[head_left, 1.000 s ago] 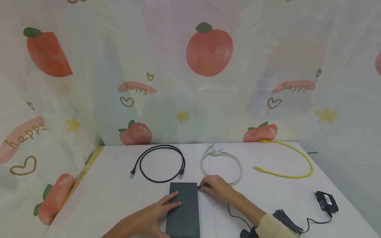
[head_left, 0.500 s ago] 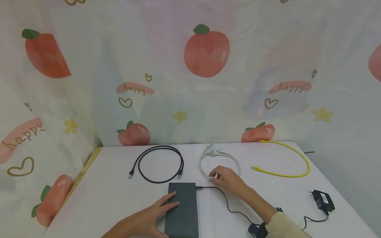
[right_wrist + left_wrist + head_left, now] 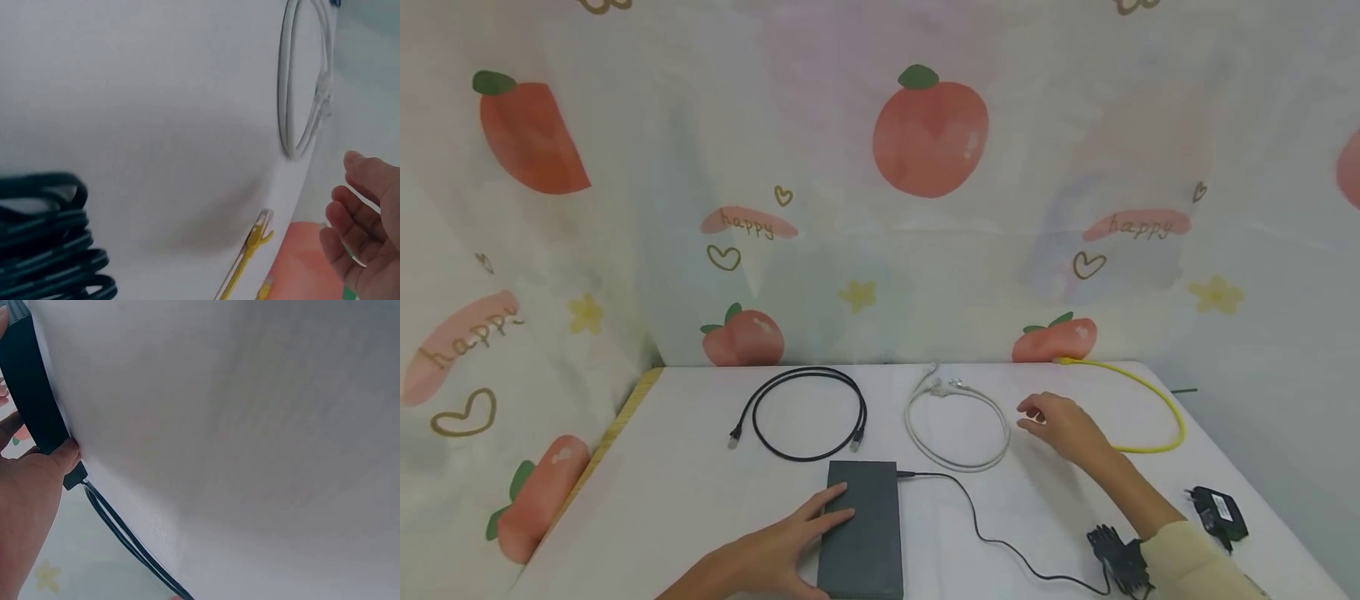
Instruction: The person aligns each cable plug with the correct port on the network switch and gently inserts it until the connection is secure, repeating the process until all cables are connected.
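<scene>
My left hand (image 3: 778, 550) holds a flat dark grey box (image 3: 863, 533) on the table, two fingers over its top and the thumb at its left side. In the left wrist view, fingertips press the box's narrow side (image 3: 28, 381). A thin black power cord (image 3: 977, 517) runs from a plug at the box's right far corner. My right hand (image 3: 1063, 425), loosely curled and holding nothing, hangs above the table between the coiled light grey network cable (image 3: 958, 465) and the yellow network cable (image 3: 1180, 425). In the head view it hides the yellow cable's nearer plug; that plug (image 3: 256, 234) shows in the right wrist view.
A coiled black network cable (image 3: 805, 458) lies at the back left. The power cord's bundled length (image 3: 1120, 554) lies by the right forearm, partly hidden by the sleeve. Farther right is the black power adapter (image 3: 1219, 512). A printed cloth backdrop (image 3: 932, 292) stands behind the table.
My right hand has let go of the plug at the box's corner and moved right, past the grey cable toward the yellow one. The left hand stays on the box.
</scene>
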`<action>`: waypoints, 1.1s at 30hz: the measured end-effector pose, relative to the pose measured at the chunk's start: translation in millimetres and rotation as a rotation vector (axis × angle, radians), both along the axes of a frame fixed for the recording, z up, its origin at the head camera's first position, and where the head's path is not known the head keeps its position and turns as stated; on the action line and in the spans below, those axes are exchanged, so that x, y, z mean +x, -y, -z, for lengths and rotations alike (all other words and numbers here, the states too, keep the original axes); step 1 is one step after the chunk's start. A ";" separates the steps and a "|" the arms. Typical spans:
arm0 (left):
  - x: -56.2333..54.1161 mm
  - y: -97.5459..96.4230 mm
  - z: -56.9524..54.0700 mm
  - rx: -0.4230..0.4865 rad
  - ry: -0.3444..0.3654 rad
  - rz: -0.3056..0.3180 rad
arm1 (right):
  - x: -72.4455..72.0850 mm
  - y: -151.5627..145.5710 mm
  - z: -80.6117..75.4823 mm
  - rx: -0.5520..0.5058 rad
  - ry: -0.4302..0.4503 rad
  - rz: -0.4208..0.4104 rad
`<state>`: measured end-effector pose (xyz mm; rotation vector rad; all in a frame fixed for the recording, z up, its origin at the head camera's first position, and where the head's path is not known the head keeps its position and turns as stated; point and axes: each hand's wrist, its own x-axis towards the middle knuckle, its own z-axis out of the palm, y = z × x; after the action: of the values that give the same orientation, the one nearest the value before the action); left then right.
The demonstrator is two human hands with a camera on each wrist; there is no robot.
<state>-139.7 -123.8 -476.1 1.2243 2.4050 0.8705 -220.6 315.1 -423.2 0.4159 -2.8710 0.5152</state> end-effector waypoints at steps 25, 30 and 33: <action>-1.1 0.6 0.6 -0.027 0.002 0.004 | -14.1 -56.7 26.8 0.083 0.202 0.099; -1.8 0.5 0.1 -0.046 0.028 -0.006 | -15.8 -56.1 28.9 0.097 0.206 0.097; -1.2 0.6 0.5 -0.053 0.038 -0.015 | -16.3 -55.3 28.8 0.084 0.180 0.088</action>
<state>-140.9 -124.4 -476.6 1.1610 2.3946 0.8216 -236.8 370.4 -452.0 0.2668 -3.0764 0.4387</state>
